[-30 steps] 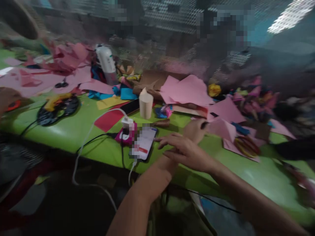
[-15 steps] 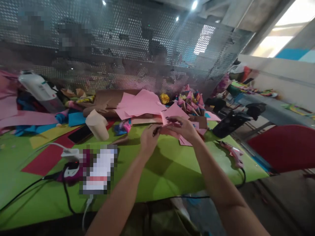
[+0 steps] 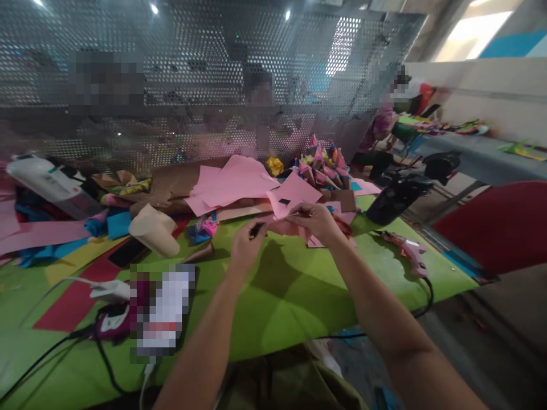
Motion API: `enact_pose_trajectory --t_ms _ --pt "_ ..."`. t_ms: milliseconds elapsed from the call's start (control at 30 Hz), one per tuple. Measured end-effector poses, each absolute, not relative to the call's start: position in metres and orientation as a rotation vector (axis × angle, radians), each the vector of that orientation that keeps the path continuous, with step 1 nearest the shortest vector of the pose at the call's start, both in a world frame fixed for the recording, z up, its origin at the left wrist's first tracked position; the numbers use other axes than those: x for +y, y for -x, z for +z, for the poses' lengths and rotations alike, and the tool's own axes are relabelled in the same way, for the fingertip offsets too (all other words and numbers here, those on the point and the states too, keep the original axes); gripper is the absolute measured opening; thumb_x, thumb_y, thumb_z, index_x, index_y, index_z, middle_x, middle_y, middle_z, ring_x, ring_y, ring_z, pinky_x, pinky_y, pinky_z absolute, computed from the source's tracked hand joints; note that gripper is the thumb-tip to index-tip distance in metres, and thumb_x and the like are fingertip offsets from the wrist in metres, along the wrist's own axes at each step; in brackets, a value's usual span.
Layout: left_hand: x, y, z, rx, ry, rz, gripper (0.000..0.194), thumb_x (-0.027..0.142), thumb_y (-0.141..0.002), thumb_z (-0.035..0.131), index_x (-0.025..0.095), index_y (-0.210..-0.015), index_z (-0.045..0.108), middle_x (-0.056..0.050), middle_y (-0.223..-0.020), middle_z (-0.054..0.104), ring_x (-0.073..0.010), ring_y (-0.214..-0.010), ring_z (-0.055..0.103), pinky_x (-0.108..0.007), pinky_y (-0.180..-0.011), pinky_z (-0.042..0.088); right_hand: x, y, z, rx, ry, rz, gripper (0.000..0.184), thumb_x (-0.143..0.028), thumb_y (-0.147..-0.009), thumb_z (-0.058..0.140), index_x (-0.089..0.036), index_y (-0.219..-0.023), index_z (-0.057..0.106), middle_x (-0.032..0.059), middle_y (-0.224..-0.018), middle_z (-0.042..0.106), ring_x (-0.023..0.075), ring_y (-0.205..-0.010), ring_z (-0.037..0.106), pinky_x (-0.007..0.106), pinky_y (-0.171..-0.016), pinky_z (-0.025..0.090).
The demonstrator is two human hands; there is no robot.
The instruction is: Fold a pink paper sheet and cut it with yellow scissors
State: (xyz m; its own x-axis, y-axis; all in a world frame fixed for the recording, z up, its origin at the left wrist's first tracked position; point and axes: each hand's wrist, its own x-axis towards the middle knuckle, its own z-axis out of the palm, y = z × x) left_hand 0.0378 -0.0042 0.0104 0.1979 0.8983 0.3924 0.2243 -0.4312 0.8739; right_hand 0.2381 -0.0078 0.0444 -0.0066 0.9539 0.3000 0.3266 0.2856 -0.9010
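Note:
A folded-looking strip of pink paper [image 3: 282, 226] stretches between my two hands above the green table. At its left end, the closed fingers of my left hand [image 3: 248, 244] grip it, with a small dark thing by the fingertips that I cannot make out. My right hand [image 3: 317, 221] pinches the paper's other end between thumb and fingers. Just behind them lies a larger pink sheet [image 3: 299, 187] bearing a dark diamond-shaped patch [image 3: 284, 201]. More pink sheets [image 3: 239, 179] are stacked behind, to the left. A brown paper cone [image 3: 200, 253] rests left of my left hand.
To the right are a pink glue gun [image 3: 408, 253] with a cord and a black tumbler [image 3: 397, 198]. Small wrapped paper cones [image 3: 325, 165] pile up at the back. On the left sit a cream paper roll [image 3: 154, 229], a phone [image 3: 164, 313] and a purple power strip [image 3: 113, 326].
My view has shifted, and both hands sit slightly farther left in it. The fingers have drawn apart a little, exposing more pink paper and the dark patch on the sheet behind.

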Motion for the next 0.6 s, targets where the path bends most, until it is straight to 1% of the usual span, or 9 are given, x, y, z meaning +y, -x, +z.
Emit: enact_pose_trajectory --t_ms 67,200,300,400,500,600 --pt "-0.0044 -0.0367 0.0138 1.039 -1.736 1.266 0.020 0.036 -0.086 0.058 0.018 -0.089 0.066 -0.002 -0.077 0.067 -0.0141 -0.070 0.061 -0.026 -0.068 0.047 -0.0084 -0.2381 0.0457 -1.502 1.228 0.787 0.029 -0.045 -0.064 0.073 -0.017 -0.068 0.068 0.0011 -0.066 0.064 0.0161 -0.067 0.055 0.028 -0.065 0.041" --pt "-0.0048 -0.0358 0.0180 1.047 -1.642 1.285 0.019 0.035 -0.085 0.057 0.018 -0.082 0.063 0.000 -0.071 0.063 -0.0126 -0.066 0.058 -0.024 -0.065 0.045 -0.0089 -0.2376 0.0460 -1.442 1.218 0.820 0.032 -0.047 -0.061 0.075 -0.017 -0.067 0.068 0.0010 -0.065 0.063 0.0156 -0.066 0.053 0.027 -0.064 0.041" --pt "-0.0047 -0.0347 0.0196 1.047 -1.613 1.302 0.020 0.035 -0.085 0.056 0.018 -0.078 0.062 0.000 -0.068 0.062 -0.0123 -0.065 0.056 -0.024 -0.063 0.044 -0.0083 -0.2378 0.0452 -1.420 1.228 0.831 0.032 -0.047 -0.059 0.076 -0.017 -0.066 0.067 0.0002 -0.064 0.062 0.0149 -0.064 0.052 0.027 -0.063 0.040" --pt "-0.0048 -0.0335 0.0205 1.039 -1.613 1.306 0.022 0.036 -0.086 0.053 0.018 -0.077 0.062 0.000 -0.067 0.062 -0.0126 -0.065 0.056 -0.024 -0.062 0.043 -0.0078 -0.2385 0.0446 -1.421 1.234 0.828 0.032 -0.046 -0.060 0.075 -0.017 -0.067 0.066 -0.0004 -0.063 0.061 0.0146 -0.064 0.051 0.027 -0.063 0.039" --pt "-0.0046 -0.0332 0.0194 1.045 -1.662 1.296 0.024 0.038 -0.088 0.052 0.018 -0.080 0.064 -0.001 -0.073 0.065 -0.0135 -0.068 0.058 -0.025 -0.065 0.044 -0.0077 -0.2385 0.0443 -1.426 1.228 0.829 0.031 -0.045 -0.060 0.075 -0.017 -0.068 0.067 0.0001 -0.064 0.062 0.0151 -0.064 0.052 0.028 -0.064 0.040" --pt "-0.0026 -0.0325 0.0161 1.061 -1.776 1.284 0.021 0.038 -0.085 0.058 0.019 -0.089 0.067 -0.004 -0.086 0.069 -0.0159 -0.078 0.061 -0.027 -0.071 0.046 -0.0075 -0.2372 0.0439 -1.448 1.227 0.830 0.029 -0.044 -0.060 0.074 -0.017 -0.068 0.068 0.0012 -0.065 0.064 0.0160 -0.065 0.054 0.028 -0.063 0.041"
